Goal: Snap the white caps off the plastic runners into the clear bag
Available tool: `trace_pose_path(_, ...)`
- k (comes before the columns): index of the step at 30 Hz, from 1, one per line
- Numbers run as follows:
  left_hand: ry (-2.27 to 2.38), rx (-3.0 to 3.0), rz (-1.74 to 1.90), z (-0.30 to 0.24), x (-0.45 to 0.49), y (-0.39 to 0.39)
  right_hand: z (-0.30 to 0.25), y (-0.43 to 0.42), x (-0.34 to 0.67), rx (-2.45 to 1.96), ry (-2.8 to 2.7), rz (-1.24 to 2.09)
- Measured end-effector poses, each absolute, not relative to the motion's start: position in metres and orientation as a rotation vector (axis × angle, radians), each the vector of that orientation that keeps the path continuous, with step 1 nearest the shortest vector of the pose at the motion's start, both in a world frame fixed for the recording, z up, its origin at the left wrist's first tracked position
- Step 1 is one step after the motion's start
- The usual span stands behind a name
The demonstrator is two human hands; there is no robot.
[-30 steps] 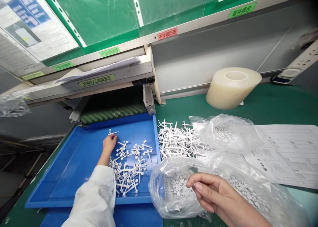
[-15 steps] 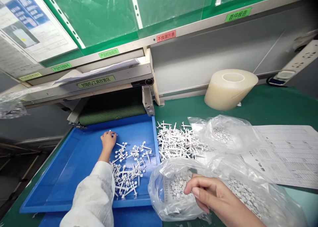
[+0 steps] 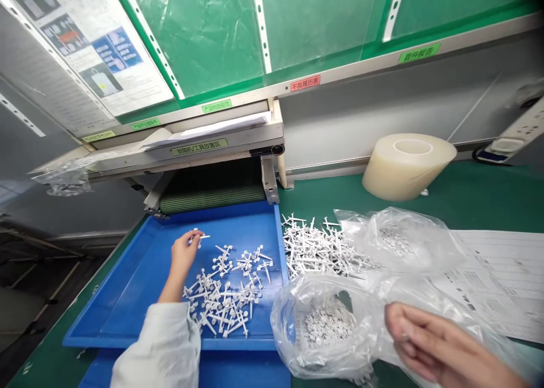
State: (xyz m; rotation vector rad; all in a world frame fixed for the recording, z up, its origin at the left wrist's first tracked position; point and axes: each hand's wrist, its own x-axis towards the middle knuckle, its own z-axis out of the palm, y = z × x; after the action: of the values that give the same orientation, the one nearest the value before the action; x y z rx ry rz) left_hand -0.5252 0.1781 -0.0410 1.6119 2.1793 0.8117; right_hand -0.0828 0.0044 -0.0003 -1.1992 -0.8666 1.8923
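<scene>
My left hand (image 3: 185, 255) is over the blue tray (image 3: 119, 297), its fingertips pinched on a small white plastic pin (image 3: 204, 237). To its right in the tray lies a loose heap of white plastic pins with small caps (image 3: 221, 306). My right hand (image 3: 437, 340) is closed, thumb against fingers, above the plastic bags on the right; whatever is between its fingertips is too small to make out. Nearest to it is an open clear bag (image 3: 284, 342) of small white round pieces (image 3: 329, 323). A pile of bare white pins (image 3: 317, 246) sits beside the tray on the green table.
A second clear bag (image 3: 437, 241) with small pieces lies behind, next to printed sheets (image 3: 505, 280). A large tape roll (image 3: 403, 175) stands at the back. The conveyor belt (image 3: 212, 198) ends at the tray's far edge, under a shelf (image 3: 238, 136).
My right hand has moved right, away from above the open bag, and its fingers have closed. My left hand stays over the tray with the pin. The view has shifted left and up.
</scene>
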Motion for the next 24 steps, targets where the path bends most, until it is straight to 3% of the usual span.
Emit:
trace_pose_path(6, 1.852, 1.569, 0.996, -0.004, -0.491, 0.093, 0.021, 0.039, -0.007, -1.515, -1.161, 1.34)
trace_pose_path(12, 1.324, 1.495, 1.06, 0.004, -0.416, 0.039, -0.011, 0.124, 0.018, -1.804, -1.433, 1.133)
trace_pose_path(16, 1.123, 1.645, 1.113, 0.013, -0.359, 0.018, -0.018, 0.138, 0.017, -1.838, -1.537, 1.051)
trace_pose_path(21, 0.944, 1.915, 1.283, 0.026, -0.294, -0.006, 0.011, 0.06, -0.011, -1.62, -1.539, 1.245)
trace_pose_path(23, 0.834, 2.075, 1.393, 0.028, -0.271, -0.015, 0.018, 0.017, -0.032, -1.466, -1.48, 1.521)
trace_pose_path(24, 0.791, 2.155, 1.429, 0.028, -0.26, -0.019, 0.02, -0.001, -0.042, -1.309, -1.286, 1.844)
